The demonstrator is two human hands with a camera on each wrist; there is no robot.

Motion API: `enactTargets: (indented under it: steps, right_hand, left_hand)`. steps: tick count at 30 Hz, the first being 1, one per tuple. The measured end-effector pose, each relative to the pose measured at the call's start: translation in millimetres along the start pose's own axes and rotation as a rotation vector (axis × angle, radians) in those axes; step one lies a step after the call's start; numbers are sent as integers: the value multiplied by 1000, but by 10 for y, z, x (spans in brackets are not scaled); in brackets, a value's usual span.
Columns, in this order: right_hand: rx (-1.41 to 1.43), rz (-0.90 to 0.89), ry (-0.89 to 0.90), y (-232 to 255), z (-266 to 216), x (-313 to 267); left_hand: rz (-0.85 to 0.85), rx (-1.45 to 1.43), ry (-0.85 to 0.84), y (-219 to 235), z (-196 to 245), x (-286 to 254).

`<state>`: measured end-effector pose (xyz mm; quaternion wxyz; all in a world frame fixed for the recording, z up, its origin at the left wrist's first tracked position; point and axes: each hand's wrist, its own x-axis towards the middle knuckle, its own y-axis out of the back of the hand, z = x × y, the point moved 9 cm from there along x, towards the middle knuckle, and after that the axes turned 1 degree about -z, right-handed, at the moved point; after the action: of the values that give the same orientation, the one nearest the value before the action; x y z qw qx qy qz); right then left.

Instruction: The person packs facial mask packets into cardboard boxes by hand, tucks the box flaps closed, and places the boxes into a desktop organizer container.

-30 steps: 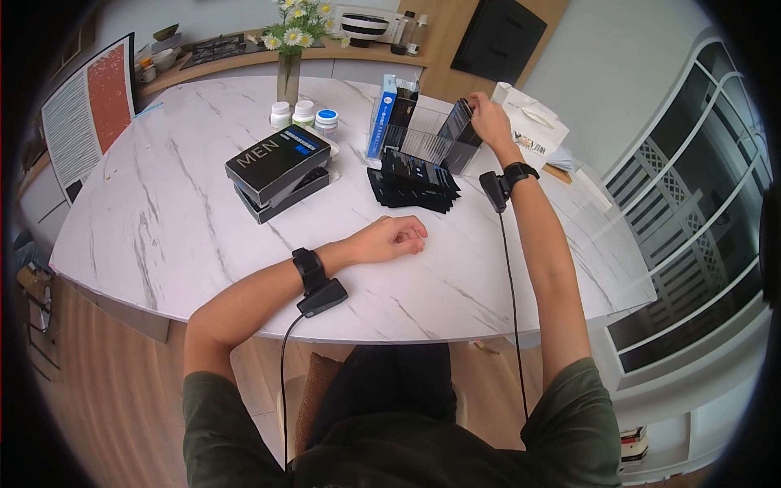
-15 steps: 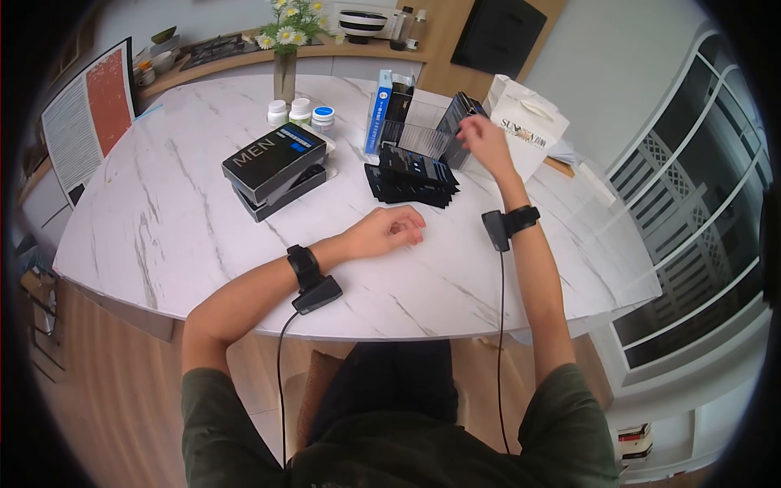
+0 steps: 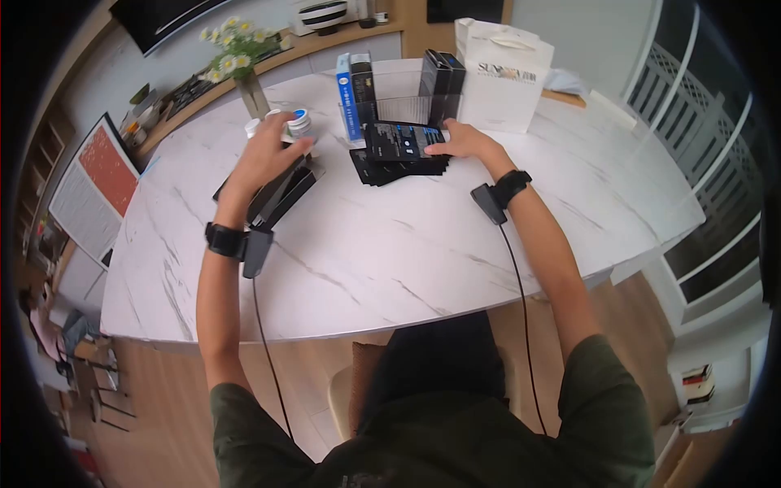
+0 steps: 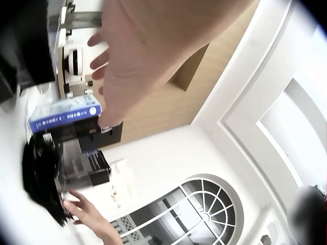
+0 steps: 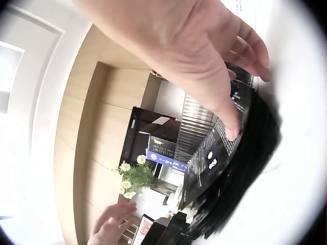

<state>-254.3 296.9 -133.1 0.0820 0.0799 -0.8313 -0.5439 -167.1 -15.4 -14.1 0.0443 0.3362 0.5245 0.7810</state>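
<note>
My left hand (image 3: 264,154), fingers spread and slightly bent, is over the black boxes (image 3: 281,191) on the left of the table and hides much of them. In the left wrist view its fingers point past the dark box (image 4: 25,56) with nothing in them. My right hand (image 3: 468,142) holds the right end of a pile of flat black packets (image 3: 399,142). In the right wrist view the thumb (image 5: 232,127) lies on the top packet's printed face while the other fingers bend round the pile's end.
Behind the packets stands a clear organizer (image 3: 399,106) holding a blue box (image 3: 348,98) and black boxes (image 3: 442,81). A white paper bag (image 3: 504,77) stands to its right. White bottles (image 3: 300,122) and a flower vase (image 3: 253,96) stand behind the left hand.
My left hand has risen from the table's middle and moved left over the black boxes. My right hand has left the organizer's black boxes and come down to the packets. The head view has shifted.
</note>
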Motion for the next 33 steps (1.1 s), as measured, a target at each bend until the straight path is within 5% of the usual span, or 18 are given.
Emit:
enactTargets:
  steps: [6,12,17,22,26,33]
  right_hand:
    - [152,-145,-111,-109,131,29]
    - [159,-168,-97,-29,95,-36]
    - [250,-146,-135,-47,219,64]
    - [487,-47,-97,148,150,6]
    - [630,-63,-136,207,91,-78]
    - [523,-117,-192,149,171,-54]
  left_hand:
    - [-145,106,290,-45,-712,-142]
    - [-469,160,566,-165,-767,-295]
    - [-367,304,519,-104,-707,-256]
    - [102,-249,42,187,282,-49]
    - [84,-701,-31,-122,985,-115]
    - [0,-881,-74,-1053,1305,-456]
